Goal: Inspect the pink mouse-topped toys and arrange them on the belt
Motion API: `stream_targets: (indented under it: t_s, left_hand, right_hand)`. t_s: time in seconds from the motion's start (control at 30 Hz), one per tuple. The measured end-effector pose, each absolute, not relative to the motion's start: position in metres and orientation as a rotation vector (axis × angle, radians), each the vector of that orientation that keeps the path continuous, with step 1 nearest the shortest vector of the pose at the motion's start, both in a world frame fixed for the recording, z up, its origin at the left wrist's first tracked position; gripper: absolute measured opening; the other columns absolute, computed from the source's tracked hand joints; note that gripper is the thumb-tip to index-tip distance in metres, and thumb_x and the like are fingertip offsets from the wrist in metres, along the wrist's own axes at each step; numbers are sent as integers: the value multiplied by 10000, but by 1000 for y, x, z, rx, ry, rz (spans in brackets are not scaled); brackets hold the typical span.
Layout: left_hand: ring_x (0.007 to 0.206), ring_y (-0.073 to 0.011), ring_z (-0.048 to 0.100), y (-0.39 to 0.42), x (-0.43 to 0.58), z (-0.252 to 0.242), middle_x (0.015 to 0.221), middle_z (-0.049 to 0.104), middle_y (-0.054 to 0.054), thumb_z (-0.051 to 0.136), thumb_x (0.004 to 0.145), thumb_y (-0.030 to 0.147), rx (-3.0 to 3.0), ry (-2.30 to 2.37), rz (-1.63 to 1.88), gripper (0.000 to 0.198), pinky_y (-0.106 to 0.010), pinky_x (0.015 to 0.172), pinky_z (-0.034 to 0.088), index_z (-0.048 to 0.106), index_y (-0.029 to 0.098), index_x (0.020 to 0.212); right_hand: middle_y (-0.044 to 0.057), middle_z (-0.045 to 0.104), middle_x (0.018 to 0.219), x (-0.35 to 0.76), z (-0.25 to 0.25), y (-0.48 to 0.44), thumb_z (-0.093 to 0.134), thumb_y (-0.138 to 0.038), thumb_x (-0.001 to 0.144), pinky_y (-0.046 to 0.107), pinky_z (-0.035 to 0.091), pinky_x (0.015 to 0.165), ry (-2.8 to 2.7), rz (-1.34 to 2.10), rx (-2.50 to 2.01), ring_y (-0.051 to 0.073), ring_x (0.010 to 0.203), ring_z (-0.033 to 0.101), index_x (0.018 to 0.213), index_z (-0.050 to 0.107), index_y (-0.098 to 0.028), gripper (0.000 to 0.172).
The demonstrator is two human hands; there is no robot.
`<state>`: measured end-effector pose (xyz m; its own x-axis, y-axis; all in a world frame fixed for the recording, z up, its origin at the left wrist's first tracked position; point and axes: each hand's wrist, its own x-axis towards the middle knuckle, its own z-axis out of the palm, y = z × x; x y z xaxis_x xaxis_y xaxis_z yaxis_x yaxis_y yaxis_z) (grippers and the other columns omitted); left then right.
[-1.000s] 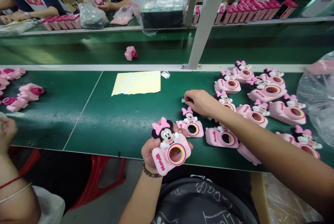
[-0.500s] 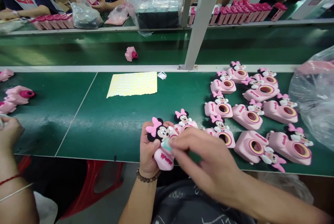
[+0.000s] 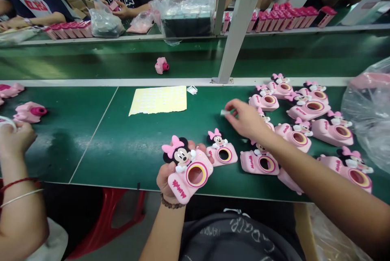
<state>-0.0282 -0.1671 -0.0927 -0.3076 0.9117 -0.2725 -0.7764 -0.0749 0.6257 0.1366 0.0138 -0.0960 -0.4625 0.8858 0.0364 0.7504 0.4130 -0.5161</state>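
Dark grey printed T-shirt (image 3: 234,238), brown bead bracelet (image 3: 172,202)

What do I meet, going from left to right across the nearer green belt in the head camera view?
Pink toy camera → sheet of pale yellow stickers → Minnie Mouse toy camera in the left hand → second Minnie Mouse toy camera → right hand → clear plastic bag

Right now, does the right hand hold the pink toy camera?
No, the left hand grips the pink toy camera, away from the right hand.
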Motion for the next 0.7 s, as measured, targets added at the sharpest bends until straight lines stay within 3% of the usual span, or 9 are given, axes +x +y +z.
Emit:
stream_targets:
  t_s: [0.13,0.27,0.37,0.43,0.53,0.6,0.7]
  left_hand:
    - [986,-274,681,-169,-45,-106,936,703,-46,757,643,437,109,722,1745,315,-494,1027,522,707,207,852]
    - [1048,-327,682,-162,-69,-111,995,727,-68,738,672,387,38,792,1811,309,-568,1029,498,726,227,935]
    - [1087,-358,670,-155,-79,-111,1059,724,-83,730,661,426,18,760,1828,399,-608,1045,472,725,230,1008]
    - [1127,-370,653,-149,-79,-114,1092,720,-86,727,672,443,31,716,1797,432,-623,1059,453,717,237,1052]
    - [1202,-370,615,-138,-72,-121,1139,712,-78,729,723,402,75,673,1758,411,-628,1060,448,697,260,1107]
    - [1216,-341,612,-133,-66,-124,1164,706,-67,724,779,355,136,676,1782,359,-590,1042,479,683,281,1128]
    - [1172,-259,648,-132,-58,-121,1189,701,-52,732,831,290,294,731,1855,320,-438,983,548,658,305,1142]
  right_hand:
    - [104,680,1004,129,-106,27,623,-162,859,338,459,782,-2661,575,-1389,260,935,636,961,628,-171,103]
    - [85,692,945,125,-95,35,688,-231,824,310,448,695,-2773,631,-1327,240,840,654,915,629,-184,118]
    - [89,695,924,122,-93,40,681,-157,801,309,436,663,-2773,680,-1320,238,809,652,932,619,-177,146]
    - [98,692,936,118,-93,38,630,-108,824,320,451,686,-2736,721,-1315,234,826,649,958,607,-167,148]
    - [70,694,951,108,-80,23,553,-208,934,309,500,698,-2626,897,-1234,190,819,653,1034,586,-179,110]
    - [46,698,979,99,-65,3,533,-292,971,292,528,710,-2420,1149,-1101,163,830,661,1082,591,-198,156]
    - [35,697,985,84,-43,-32,573,-284,952,293,535,721,-2137,1351,-932,154,827,659,1066,645,-212,153]
